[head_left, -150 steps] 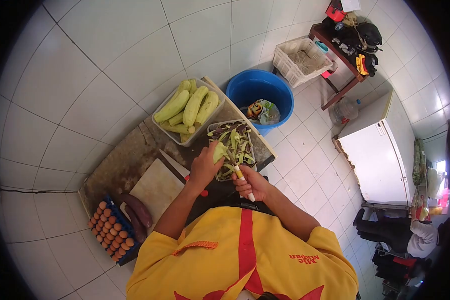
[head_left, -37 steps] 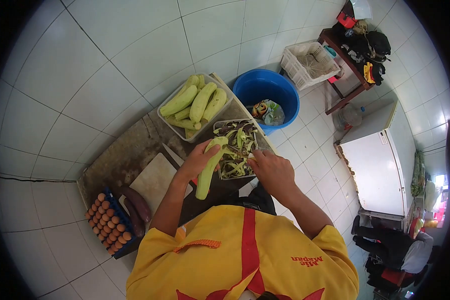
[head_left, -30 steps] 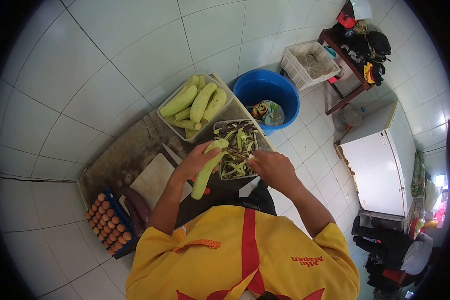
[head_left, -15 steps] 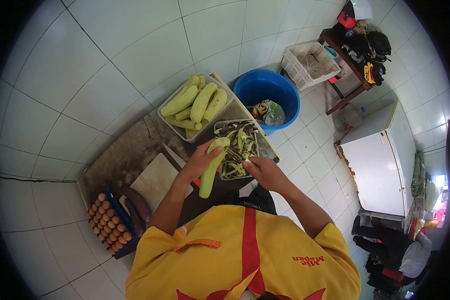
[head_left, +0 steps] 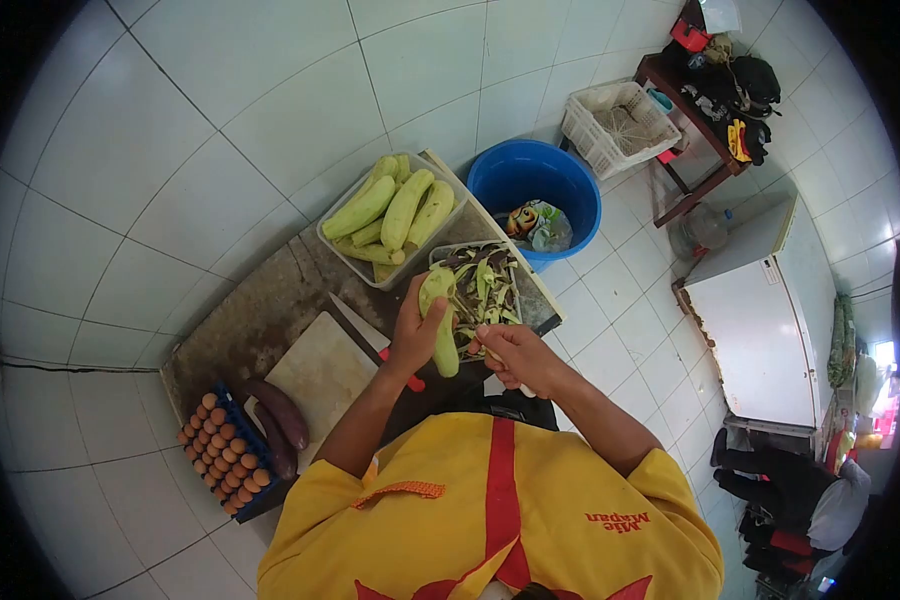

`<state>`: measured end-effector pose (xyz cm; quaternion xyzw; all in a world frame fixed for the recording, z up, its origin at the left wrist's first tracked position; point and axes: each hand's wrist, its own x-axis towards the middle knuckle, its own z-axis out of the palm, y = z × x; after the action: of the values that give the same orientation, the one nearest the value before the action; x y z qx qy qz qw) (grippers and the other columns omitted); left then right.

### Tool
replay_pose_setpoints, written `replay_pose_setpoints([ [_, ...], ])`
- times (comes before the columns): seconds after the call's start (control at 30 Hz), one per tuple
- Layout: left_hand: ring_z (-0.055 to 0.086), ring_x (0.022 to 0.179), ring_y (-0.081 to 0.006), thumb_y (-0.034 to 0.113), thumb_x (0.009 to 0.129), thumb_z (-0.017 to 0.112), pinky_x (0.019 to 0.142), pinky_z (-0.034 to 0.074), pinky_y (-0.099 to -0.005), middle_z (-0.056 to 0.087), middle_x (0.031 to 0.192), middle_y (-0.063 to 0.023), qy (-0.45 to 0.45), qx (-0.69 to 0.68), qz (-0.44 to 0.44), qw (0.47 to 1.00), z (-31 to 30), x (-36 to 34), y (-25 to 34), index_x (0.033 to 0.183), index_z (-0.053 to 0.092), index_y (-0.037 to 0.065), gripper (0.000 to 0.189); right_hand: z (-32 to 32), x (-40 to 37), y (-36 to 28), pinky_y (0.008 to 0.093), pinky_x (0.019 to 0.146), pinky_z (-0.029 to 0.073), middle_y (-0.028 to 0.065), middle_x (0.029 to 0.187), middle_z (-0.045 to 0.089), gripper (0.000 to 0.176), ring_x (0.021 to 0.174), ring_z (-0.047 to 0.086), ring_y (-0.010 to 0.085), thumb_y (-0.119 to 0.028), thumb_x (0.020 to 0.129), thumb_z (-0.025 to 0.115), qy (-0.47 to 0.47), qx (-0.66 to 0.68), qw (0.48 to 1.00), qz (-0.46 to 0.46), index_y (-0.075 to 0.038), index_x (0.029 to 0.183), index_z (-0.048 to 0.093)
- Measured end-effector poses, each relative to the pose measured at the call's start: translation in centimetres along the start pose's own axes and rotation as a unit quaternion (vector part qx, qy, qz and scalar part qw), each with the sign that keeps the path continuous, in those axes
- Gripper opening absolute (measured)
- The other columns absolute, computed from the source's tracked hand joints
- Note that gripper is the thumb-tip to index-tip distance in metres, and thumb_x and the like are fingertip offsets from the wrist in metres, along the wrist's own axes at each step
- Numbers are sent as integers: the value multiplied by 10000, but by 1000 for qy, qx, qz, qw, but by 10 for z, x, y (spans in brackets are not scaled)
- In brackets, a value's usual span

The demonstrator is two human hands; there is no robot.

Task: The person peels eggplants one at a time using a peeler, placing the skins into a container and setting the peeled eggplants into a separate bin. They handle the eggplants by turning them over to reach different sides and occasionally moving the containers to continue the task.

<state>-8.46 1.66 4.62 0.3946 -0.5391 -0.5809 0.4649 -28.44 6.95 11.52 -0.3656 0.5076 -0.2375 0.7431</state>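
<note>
My left hand (head_left: 412, 335) is wrapped round a peeled, pale green eggplant (head_left: 446, 350), tilted over the edge of a tray. My right hand (head_left: 522, 357) is closed on a small peeling tool (head_left: 527, 391); its pale handle end shows below the fist, but its blade cannot be made out. Beneath and beyond both hands, dark purple and green peelings (head_left: 488, 280) fill the tray. A clear plastic tub (head_left: 457, 205) behind it holds several peeled eggplants (head_left: 402, 212). Left of my left hand, a red-handled knife (head_left: 355, 328) lies beside a cutting board (head_left: 320, 368).
Unpeeled purple eggplants (head_left: 278, 415) and a blue tray of eggs (head_left: 225, 450) sit at the counter's left end. A blue bucket (head_left: 485, 185) with a plastic bag stands behind right. Farther off are a white crate (head_left: 595, 135), a bench (head_left: 675, 190) and a white freezer (head_left: 745, 340).
The eggplant has been turned in my left hand, its lower end now farther right. My right hand has moved down and slightly left, and the tool's handle end now shows.
</note>
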Motion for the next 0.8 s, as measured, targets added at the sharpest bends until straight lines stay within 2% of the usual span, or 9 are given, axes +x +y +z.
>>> replay_pose_setpoints([
  [0.07, 628, 936, -161, 284, 1074, 507, 822, 519, -303, 608, 1137, -109, 13, 18, 36, 999, 2, -2, -3, 1399, 422, 12, 432, 2, -1, 0, 239, 432, 266, -51, 626, 360, 443, 483, 303, 54, -451, 1087, 446, -17, 40, 999, 14, -43, 1011, 600],
  [0.17, 594, 1091, -224, 314, 1081, 480, 973, 461, -353, 582, 1237, -152, 41, 138, 126, 982, 0, 0, -17, 1441, 369, 5, 487, 5, -7, -4, 238, 437, 263, -54, 631, 364, 429, 488, 299, 56, -453, 1081, 458, -33, 77, 996, 24, -49, 1023, 588],
  [0.27, 551, 1180, -259, 349, 1080, 478, 1045, 409, -379, 564, 1292, -184, 38, 121, 116, 985, 4, -3, -15, 1464, 332, 6, 535, 6, -8, -3, 232, 428, 275, -48, 636, 381, 436, 480, 313, 57, -465, 1081, 456, -49, 114, 992, 31, -55, 1029, 595],
  [0.37, 569, 1157, -256, 361, 1078, 484, 1024, 429, -376, 574, 1280, -196, 28, 127, 127, 983, 3, -1, -17, 1476, 308, 14, 557, 8, -9, -1, 237, 426, 276, -50, 633, 387, 429, 477, 318, 55, -455, 1079, 463, -53, 140, 988, 37, -49, 1014, 584],
  [0.47, 579, 1154, -254, 311, 1070, 510, 1018, 438, -370, 585, 1277, -188, 2, 114, 122, 986, 1, 0, -10, 1471, 320, 16, 532, 8, -12, -2, 234, 419, 280, -50, 632, 395, 431, 468, 320, 52, -454, 1079, 464, -50, 152, 986, 41, -45, 1015, 583],
  [0.67, 591, 1202, -236, 94, 978, 632, 1037, 445, -364, 593, 1336, -167, -5, 66, 120, 991, -2, 4, -2, 1420, 385, 27, 511, 10, -14, -2, 229, 407, 266, -56, 635, 391, 454, 472, 309, 46, -480, 1074, 469, -78, 197, 976, 55, -41, 1031, 576],
  [0.77, 519, 1304, -244, 71, 993, 621, 1124, 402, -387, 533, 1372, -155, -31, 120, 131, 984, -9, 5, 0, 1410, 368, 14, 491, 10, -14, 0, 224, 406, 267, -58, 634, 376, 458, 472, 300, 44, -485, 1076, 461, -100, 229, 966, 73, -41, 1045, 570],
  [0.8, 525, 1304, -249, 31, 975, 623, 1120, 410, -386, 530, 1381, -162, -26, 119, 136, 983, -8, 5, 1, 1402, 376, 18, 494, 11, -14, 0, 223, 404, 268, -59, 634, 371, 455, 471, 297, 43, -481, 1079, 456, -101, 238, 963, 77, -41, 1049, 568],
])
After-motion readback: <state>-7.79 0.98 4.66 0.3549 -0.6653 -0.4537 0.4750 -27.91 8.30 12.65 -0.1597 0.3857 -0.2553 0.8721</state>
